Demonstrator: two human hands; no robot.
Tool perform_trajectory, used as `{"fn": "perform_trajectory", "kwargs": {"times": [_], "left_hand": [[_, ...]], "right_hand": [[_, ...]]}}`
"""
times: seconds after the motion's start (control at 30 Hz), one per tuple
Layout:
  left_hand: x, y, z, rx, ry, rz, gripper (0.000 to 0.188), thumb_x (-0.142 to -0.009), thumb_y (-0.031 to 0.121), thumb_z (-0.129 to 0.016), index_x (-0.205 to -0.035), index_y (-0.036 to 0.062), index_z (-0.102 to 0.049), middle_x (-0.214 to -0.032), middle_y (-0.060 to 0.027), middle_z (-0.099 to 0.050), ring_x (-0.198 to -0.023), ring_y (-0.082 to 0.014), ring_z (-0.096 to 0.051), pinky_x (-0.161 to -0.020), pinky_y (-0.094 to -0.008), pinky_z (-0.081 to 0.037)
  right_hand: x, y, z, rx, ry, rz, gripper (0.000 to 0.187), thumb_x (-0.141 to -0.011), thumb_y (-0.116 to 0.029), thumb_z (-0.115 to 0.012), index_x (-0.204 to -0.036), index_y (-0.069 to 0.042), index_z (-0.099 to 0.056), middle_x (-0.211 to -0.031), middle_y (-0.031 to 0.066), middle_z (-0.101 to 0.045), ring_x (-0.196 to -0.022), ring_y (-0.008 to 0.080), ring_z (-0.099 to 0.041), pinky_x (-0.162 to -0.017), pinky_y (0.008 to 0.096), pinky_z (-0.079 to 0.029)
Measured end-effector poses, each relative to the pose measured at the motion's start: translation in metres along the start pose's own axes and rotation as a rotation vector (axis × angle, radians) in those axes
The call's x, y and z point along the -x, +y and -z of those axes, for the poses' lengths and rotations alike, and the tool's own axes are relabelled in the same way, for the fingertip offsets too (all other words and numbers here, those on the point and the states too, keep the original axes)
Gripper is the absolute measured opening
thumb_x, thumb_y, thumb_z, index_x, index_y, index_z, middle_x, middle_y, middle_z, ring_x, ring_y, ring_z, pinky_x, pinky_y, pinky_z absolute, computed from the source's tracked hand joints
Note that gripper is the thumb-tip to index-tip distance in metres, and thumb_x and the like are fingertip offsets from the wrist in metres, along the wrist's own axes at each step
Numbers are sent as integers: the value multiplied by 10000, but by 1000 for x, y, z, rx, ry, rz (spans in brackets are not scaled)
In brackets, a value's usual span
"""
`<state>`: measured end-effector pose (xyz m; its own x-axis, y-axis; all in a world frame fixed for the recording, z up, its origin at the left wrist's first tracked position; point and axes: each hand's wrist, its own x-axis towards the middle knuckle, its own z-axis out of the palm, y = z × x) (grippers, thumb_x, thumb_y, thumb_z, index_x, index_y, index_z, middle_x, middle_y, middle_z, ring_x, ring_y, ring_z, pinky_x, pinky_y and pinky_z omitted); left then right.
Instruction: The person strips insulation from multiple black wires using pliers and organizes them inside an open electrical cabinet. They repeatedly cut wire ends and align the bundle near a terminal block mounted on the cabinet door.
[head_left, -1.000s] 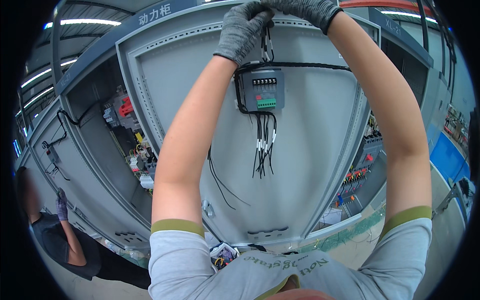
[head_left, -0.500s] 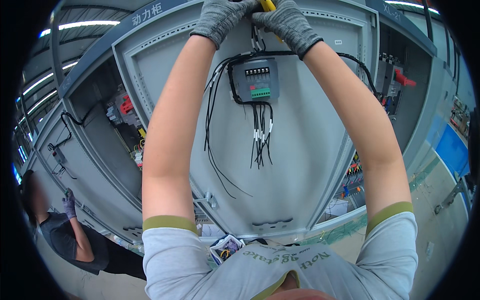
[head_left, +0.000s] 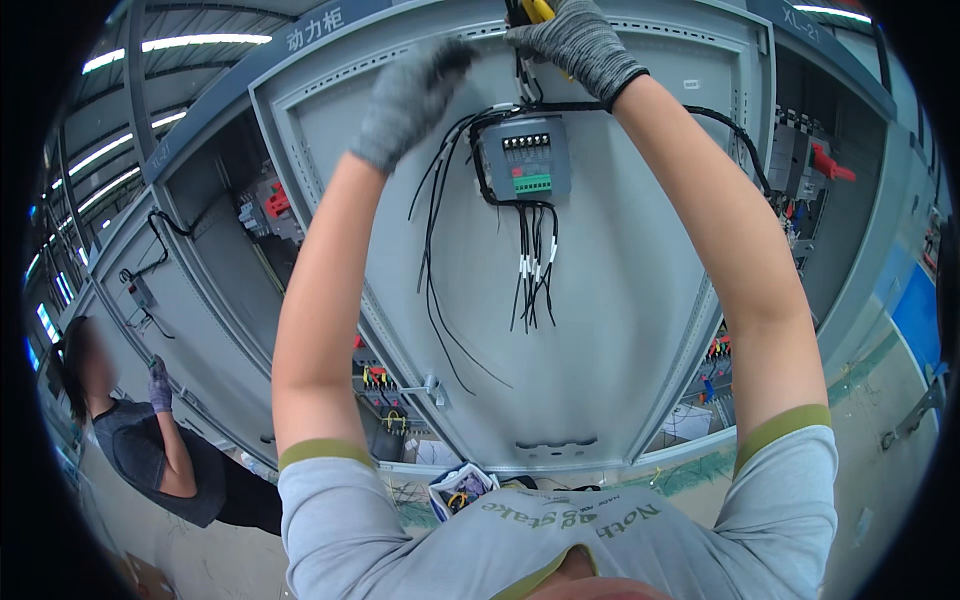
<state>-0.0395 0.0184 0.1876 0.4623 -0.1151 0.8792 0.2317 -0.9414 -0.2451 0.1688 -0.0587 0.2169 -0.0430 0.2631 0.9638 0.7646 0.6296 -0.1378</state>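
Note:
My right hand [head_left: 580, 48], in a grey knit glove, is closed around a yellow-handled tool [head_left: 541, 10] at the top edge, where the tool's head is cut off. Beside it, black wires with white sleeves [head_left: 525, 78] run down to a black wrapped cable bundle [head_left: 575, 106]. My left hand [head_left: 412, 100], gloved alike, is smeared by motion in front of the grey door panel [head_left: 620, 270], left of the wires; its fingers are unclear. Below the hands, a grey module with a green terminal strip [head_left: 528, 160] is mounted on the door. Loose black wires [head_left: 527, 265] dangle under it.
At the left, another person [head_left: 165, 450] stands by a neighbouring cabinet with a gloved hand raised. A small box of tools [head_left: 462, 488] sits low by my front. Red switch handles [head_left: 830, 165] show in the cabinets on both sides. Thin wires hang left of the module.
My left hand has come away from the wires at the top and moved left and down. My right hand stays at the top with the yellow-handled tool. The view has shifted slightly.

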Motion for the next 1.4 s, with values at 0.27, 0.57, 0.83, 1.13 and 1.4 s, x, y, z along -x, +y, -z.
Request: {"fn": "perform_trajectory", "kwargs": {"times": [0.27, 0.57, 0.83, 1.13, 1.4], "left_hand": [[-1, 9, -24, 547, -73, 203, 179, -889, 85, -657, -1067, 61, -658, -979, -40, -660, -843, -120, -639, -782, -277, -541], [-53, 16, -27, 728, 140, 378, 201, -885, 113, -681, -1079, 61, -677, -924, -68, -694, -775, -119, -656, -687, -249, -544], [-67, 13, -27, 831, 124, 489, 260, -894, 184, -685, -1118, 55, -665, -928, -33, -695, -801, -86, -637, -703, -216, -530], [-74, 22, -40, 715, 235, 525, 178, -931, 174, -627, -1041, 42, -676, -852, -31, -686, -682, -75, -633, -599, -193, -520], [-70, 30, -46, 1128, 299, 514, 146, -953, 140, -590, -981, 9, -648, -840, -88, -668, -658, -129, -635, -528, -215, -502]], "right_hand": [[0, 2, 4, -54, 1, 1, 389, -690, -154, -795, -1018, -4, -652, -839, 142, -683, -719, 243, -628, -692, 352, -510], [-6, 15, -5, -37, -47, -183, 458, -780, -251, -798, -1118, 6, -627, -862, 121, -690, -736, 159, -692, -673, 284, -592], [-10, 9, -3, 39, -64, -196, 471, -753, -338, -805, -1088, -49, -644, -806, 103, -684, -712, 164, -679, -729, 303, -559], [-12, -7, 11, 120, -187, -207, 415, -835, -272, -750, -1120, -7, -607, -829, 100, -678, -710, 132, -678, -659, 279, -578], [-13, -10, 67, 1123, -50, 270, 301, -930, -329, -600, -1132, -109, -627, -879, 115, -683, -789, 281, -669, -728, 377, -552]]}}
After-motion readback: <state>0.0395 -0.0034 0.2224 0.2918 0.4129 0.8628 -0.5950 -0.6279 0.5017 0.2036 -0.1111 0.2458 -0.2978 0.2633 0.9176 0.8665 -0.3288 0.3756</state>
